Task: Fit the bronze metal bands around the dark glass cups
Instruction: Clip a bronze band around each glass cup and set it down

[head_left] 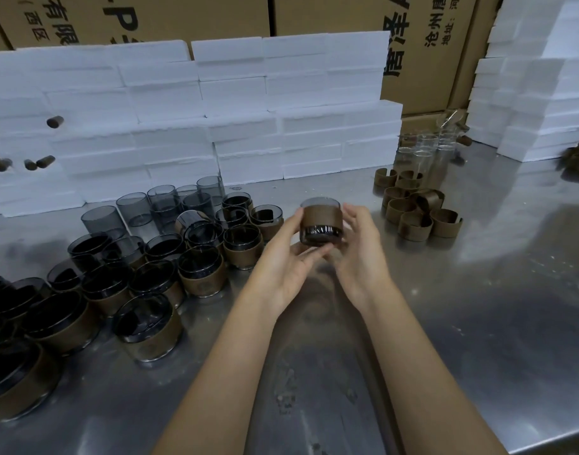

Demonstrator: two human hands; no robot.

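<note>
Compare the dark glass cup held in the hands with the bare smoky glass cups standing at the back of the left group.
The held dark glass cup wears a bronze metal band around its wall; the bare smoky glass cups have none. The held cup is lifted off the steel table between the left hand and right hand; the bare cups stand on it, untouched. Both are tinted, see-through and cylindrical.
</note>
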